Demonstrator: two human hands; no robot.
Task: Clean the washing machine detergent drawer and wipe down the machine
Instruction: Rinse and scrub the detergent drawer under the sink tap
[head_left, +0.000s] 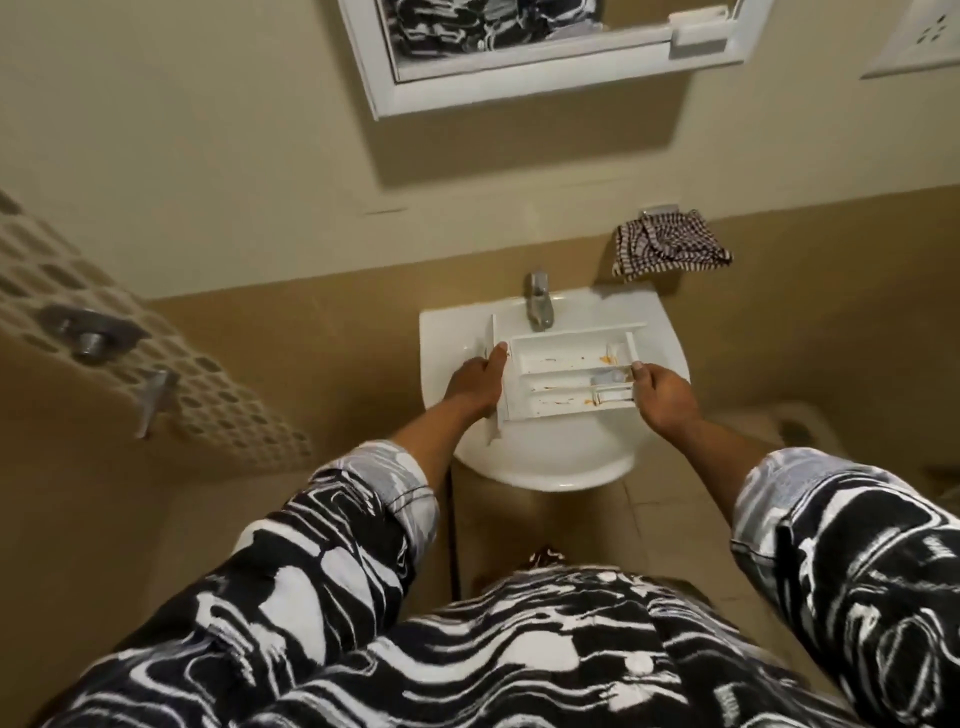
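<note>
A white detergent drawer (566, 371) with orange-brown stains in its compartments is held level over a white washbasin (550, 467). My left hand (475, 384) grips the drawer's front panel at the left end, thumb on top. My right hand (667, 397) grips the drawer's right end, with the thumb on its edge. A small grey-blue insert sits in the drawer near my right hand. The washing machine is out of view.
A metal tap (538, 306) stands at the back of the basin, just behind the drawer. A checked cloth (670, 247) hangs on the wall to the right. A white-framed mirror (545, 47) is above, and metal valves (91, 338) stick out of the tiled wall at left.
</note>
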